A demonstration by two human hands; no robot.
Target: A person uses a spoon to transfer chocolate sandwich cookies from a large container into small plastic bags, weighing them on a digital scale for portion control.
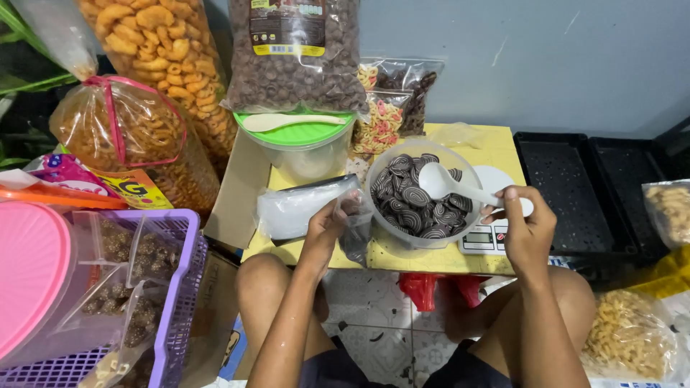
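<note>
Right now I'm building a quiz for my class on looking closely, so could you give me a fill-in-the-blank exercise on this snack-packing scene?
1. The right hand holds a white ____ over the clear tub of striped cookies.
2. The left hand holds a small clear ____ beside the tub.
3. The round container behind it has a ____ lid.
4. The basket at the left is ____.

Missing words: spoon; bag; green; purple
</note>
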